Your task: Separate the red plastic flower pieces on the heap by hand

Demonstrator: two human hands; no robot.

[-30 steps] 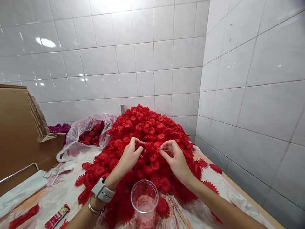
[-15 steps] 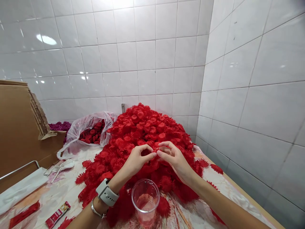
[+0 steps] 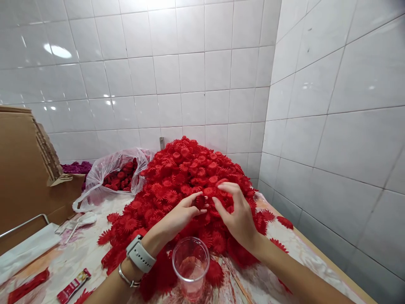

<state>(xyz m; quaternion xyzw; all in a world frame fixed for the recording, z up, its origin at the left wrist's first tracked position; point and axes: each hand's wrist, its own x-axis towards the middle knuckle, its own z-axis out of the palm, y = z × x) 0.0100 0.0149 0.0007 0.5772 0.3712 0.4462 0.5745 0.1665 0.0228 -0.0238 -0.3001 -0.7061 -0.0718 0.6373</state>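
Observation:
A large heap of red artificial flowers (image 3: 190, 164), with round centres and fringed petals, stands on the table before me. My left hand (image 3: 190, 209), wearing a white watch and a silver bangle, has its fingers curled round a small dark red flower (image 3: 200, 202). Just to its right, my right hand (image 3: 236, 211) is apart from the left, thumb and fingers spread over the heap with nothing seen between them. Below both hands stands a clear plastic cup (image 3: 191, 268) holding a little pinkish liquid.
At the left back, a clear plastic bag (image 3: 95, 181) holds more red flowers, beside purple material (image 3: 77, 167) and a cardboard box (image 3: 25, 152). A red-and-yellow packet (image 3: 74, 286) lies front left. Tiled walls close off the back and right side.
My hands have parted: the right has drawn off to the right and spread its fingers. The left has turned slightly and keeps a red flower in its fingers.

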